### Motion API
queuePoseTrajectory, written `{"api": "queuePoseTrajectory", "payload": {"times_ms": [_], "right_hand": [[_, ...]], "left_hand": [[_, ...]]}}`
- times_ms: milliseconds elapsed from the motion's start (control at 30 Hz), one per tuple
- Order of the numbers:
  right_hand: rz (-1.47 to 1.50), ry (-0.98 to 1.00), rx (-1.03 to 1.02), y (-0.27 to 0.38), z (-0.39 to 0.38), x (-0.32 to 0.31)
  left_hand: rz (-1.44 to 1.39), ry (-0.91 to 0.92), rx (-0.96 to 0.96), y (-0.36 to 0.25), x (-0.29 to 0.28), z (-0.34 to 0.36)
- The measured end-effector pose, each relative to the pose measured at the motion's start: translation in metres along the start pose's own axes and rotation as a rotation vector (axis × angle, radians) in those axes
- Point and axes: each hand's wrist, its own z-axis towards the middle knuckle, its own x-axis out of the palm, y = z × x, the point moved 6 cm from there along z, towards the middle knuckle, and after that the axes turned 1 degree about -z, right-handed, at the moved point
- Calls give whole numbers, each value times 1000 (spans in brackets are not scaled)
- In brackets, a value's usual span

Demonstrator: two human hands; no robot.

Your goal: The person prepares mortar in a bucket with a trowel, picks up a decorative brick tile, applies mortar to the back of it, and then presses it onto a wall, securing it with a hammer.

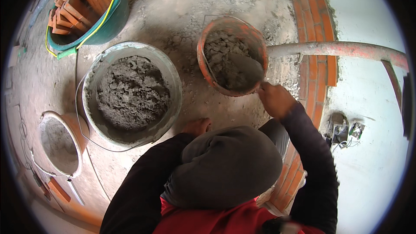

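Note:
My right hand (276, 99) is closed round the handle of a trowel (248, 70) at the near right rim of an orange bucket (200, 56). The trowel's grey blade lies in the wet mortar (221, 50) inside that bucket. My left hand (197, 126) is beside my bent knee, near the rim of a large grey tub (175, 84). Its fingers look curled, partly hidden, and no tool shows in them. Crumbly grey mortar (132, 93) fills much of the tub.
A green tub (115, 19) of bricks (82, 4) stands far left. Nearer sits a tilted bucket (78, 134) with grey residue. On the right, a brick course (313, 30) runs along a pale surface (368, 17), crossed by a metal pole (329, 48). Wires (346, 142) emerge from an opening there.

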Motion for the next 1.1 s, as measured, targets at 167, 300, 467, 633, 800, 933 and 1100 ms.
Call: {"api": "queuePoseTrajectory", "payload": {"times_ms": [167, 300, 467, 633, 800, 933, 1100], "right_hand": [[497, 417, 258, -2, 21, -15], [308, 294, 70, -18, 10, -56], [-249, -106, -180, -17, 15, -98], [-160, 96, -39, -28, 48, -40], [19, 200, -36, -20, 44, -34], [50, 228, -44, -15, 62, -23], [99, 283, 35, -6, 46, -30]], "left_hand": [[5, 40, -66, -3, -5, -3], [-21, -76, -9, 1, -3, -3], [-30, -52, -14, 7, -2, -5], [-50, -31, 16, -3, -6, -2], [-90, -37, -35, 3, -5, -10], [-38, -14, 4, 7, 6, -2], [-28, 97, -120, 5, 0, -2]]}}
